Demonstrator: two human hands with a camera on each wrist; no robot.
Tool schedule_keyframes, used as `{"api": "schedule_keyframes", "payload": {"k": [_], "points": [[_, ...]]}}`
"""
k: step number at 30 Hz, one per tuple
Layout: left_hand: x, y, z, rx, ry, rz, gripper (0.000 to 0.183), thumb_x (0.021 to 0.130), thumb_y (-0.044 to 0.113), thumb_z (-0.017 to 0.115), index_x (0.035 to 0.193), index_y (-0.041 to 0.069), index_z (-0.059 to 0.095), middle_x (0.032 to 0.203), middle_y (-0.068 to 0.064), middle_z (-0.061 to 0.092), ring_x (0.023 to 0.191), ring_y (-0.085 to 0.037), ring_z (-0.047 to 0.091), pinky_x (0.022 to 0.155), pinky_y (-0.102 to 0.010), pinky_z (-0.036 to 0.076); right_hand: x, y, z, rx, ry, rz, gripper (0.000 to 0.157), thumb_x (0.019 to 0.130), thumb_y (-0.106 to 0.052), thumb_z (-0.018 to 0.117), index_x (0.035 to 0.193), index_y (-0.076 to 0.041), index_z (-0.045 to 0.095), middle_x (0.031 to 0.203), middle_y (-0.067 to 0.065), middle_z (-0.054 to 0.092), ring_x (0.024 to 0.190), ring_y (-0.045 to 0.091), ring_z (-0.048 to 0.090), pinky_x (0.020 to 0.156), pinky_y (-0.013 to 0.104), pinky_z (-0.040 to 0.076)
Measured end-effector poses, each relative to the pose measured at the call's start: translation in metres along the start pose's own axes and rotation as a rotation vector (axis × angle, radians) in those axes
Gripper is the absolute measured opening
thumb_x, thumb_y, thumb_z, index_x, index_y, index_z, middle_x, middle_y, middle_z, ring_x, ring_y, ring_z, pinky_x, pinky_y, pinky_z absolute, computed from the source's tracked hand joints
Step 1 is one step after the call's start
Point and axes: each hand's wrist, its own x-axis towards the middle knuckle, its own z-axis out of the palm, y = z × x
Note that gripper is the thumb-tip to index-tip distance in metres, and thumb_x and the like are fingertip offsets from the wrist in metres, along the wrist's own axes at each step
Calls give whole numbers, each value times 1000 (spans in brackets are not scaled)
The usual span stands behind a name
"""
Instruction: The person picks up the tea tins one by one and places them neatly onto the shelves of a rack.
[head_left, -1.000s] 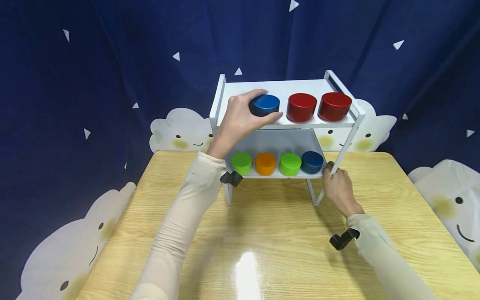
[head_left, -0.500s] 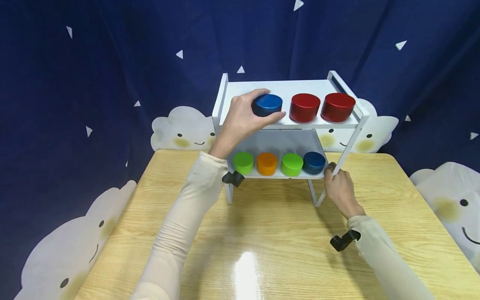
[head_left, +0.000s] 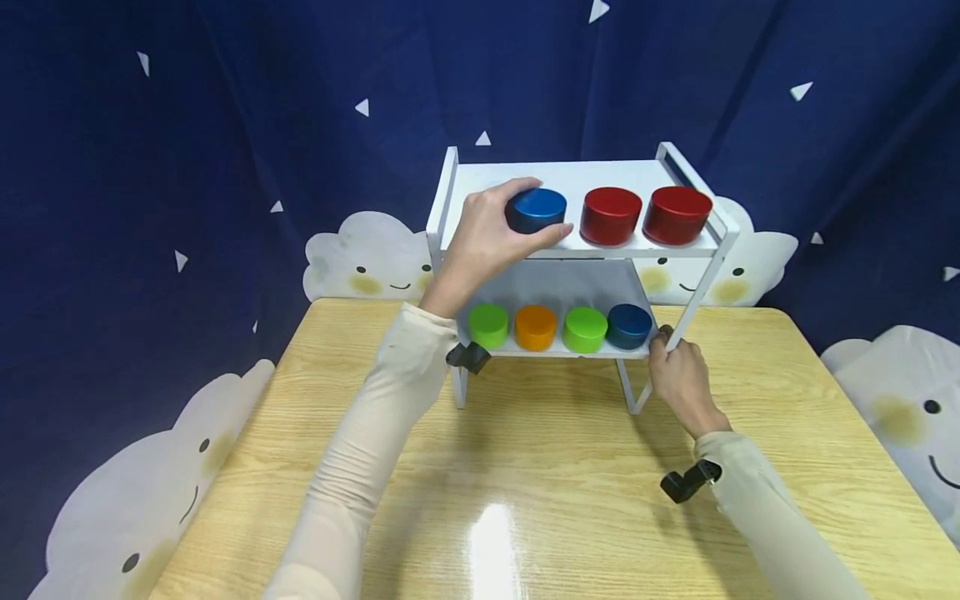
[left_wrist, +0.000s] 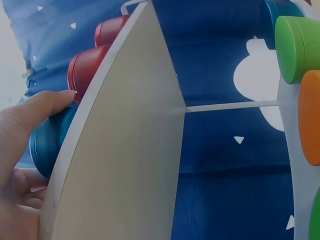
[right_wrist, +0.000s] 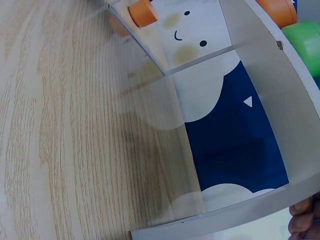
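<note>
My left hand (head_left: 491,229) grips a blue round tin (head_left: 537,208) on the upper shelf of a white two-tier rack (head_left: 570,252), thumb at its front right and fingers behind. In the left wrist view the tin (left_wrist: 50,140) sits at the shelf edge, my thumb across its side. Two red tins (head_left: 611,217) stand to its right on the same shelf. Down at the lower shelf's right end, my right hand (head_left: 681,379) holds the rack's side frame. Its curled fingers (right_wrist: 302,220) show only partly in the right wrist view.
On the lower shelf, a green tin (head_left: 488,326), an orange tin (head_left: 535,327), another green tin (head_left: 585,330) and a dark blue tin (head_left: 628,326) stand in a row. The rack stands on a wooden table (head_left: 555,467) before a navy curtain (head_left: 337,50). An orange cylinder (right_wrist: 143,13) shows beyond the rack's leg.
The head view has shifted slightly, so the rack sits a little further right in it. Both hands keep their holds, and the tins stand as before.
</note>
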Motion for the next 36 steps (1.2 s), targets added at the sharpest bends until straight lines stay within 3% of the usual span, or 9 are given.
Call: {"api": "schedule_keyframes", "payload": {"k": [15, 26, 30, 36], "points": [[-1, 1, -2, -17, 7, 1, 68, 79, 36, 79, 135, 6, 54, 127, -9, 62, 105, -17, 61, 83, -17, 49, 0, 0, 2, 13, -4, 1, 40, 101, -25, 21, 75, -5, 44, 56, 8, 39, 50, 26, 42, 42, 34, 34], [-11, 2, -9, -8, 102, 28, 71, 75, 32, 83, 133, 2, 54, 125, -11, 63, 109, -20, 64, 91, -18, 46, 3, 1, 1, 16, -11, 11, 42, 101, -27, 20, 74, -6, 43, 55, 7, 39, 48, 25, 40, 41, 34, 32], [-21, 0, -12, 63, 170, 90, 69, 74, 32, 84, 130, -1, 57, 126, -14, 62, 112, -23, 62, 94, -21, 46, 3, 1, 1, 14, -11, 8, 42, 101, -27, 20, 73, -6, 43, 56, 8, 40, 49, 26, 41, 42, 35, 33], [-42, -4, -16, 142, 271, 255, 62, 77, 28, 81, 124, -5, 60, 123, -18, 63, 110, -28, 62, 96, -28, 46, 0, 1, 1, 18, -24, 24, 41, 101, -26, 21, 76, -5, 45, 57, 8, 41, 52, 27, 43, 44, 35, 35]]}}
